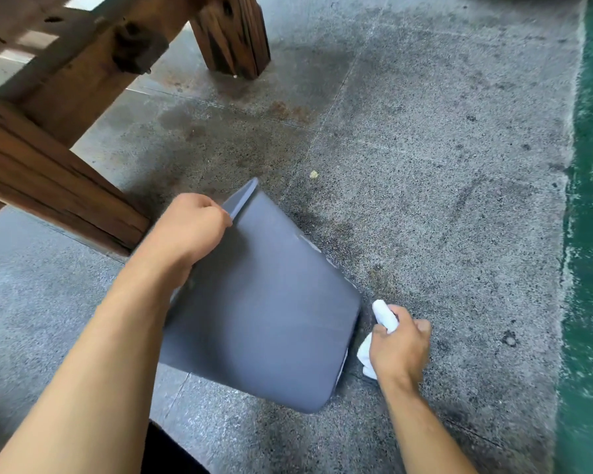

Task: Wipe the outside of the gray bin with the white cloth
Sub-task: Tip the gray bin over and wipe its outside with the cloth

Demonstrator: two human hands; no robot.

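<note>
Head view: our left hand grips the rim of the gray bin, tipped over on the concrete floor; its inside is hidden. Our right hand clutches the bunched white cloth just beside the bin's base.

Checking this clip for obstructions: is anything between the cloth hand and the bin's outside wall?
Nothing visible. The right hand grips the white cloth beside the tilted gray bin, near its base edge; only bare floor shows in the gap. The left hand holds the rim, away from there.
</note>
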